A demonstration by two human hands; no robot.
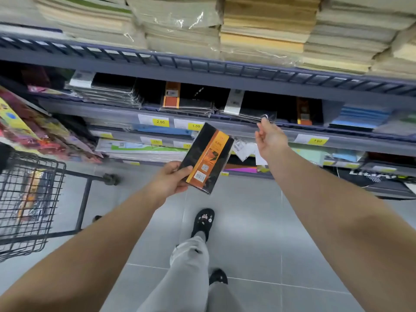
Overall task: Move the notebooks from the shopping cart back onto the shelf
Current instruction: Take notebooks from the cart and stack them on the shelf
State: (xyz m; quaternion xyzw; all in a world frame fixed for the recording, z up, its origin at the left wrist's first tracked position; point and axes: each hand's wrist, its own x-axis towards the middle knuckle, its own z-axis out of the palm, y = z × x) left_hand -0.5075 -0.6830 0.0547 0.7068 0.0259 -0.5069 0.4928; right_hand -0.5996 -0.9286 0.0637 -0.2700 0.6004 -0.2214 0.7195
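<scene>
**While the left hand holds a notebook up, the right reaches the shelf edge**

Where the head camera looks down along two bare forearms, the left hand [173, 177] grips a black rectangular notebook with an orange band, sealed in clear plastic [208, 158]. The thumb lies on the front cover and the fingers curl behind the lower left corner. The notebook is held in the air, its top leaning to the right, in front of the grey metal shelf [225, 72] and above the grey tiled floor [247, 221], touching neither.

The right hand [270, 140] is stretched to the front edge of the middle shelf board. There its fingertips meet the clear plastic wrapper [269, 117] of a flat black item lying at that edge. Whether those fingers pinch the wrapper or only touch it I cannot tell, as the spot is blurred.

Further left along the same board, shelved black notebooks with orange bands [172, 97] lie in flat stacks. Yellow price labels [160, 122] sit on the front edge of the board below. On the top board rest stacks of pale paper pads [258, 30], some wrapped in plastic.

At the left of the view a black wire shopping cart [56, 199] stands on the floor. Through its mesh an orange-and-black wrapped item [31, 192] shows inside the basket, too blurred to read. Between the forearms are a grey trouser leg [191, 266] and a black slipper [202, 222].
</scene>
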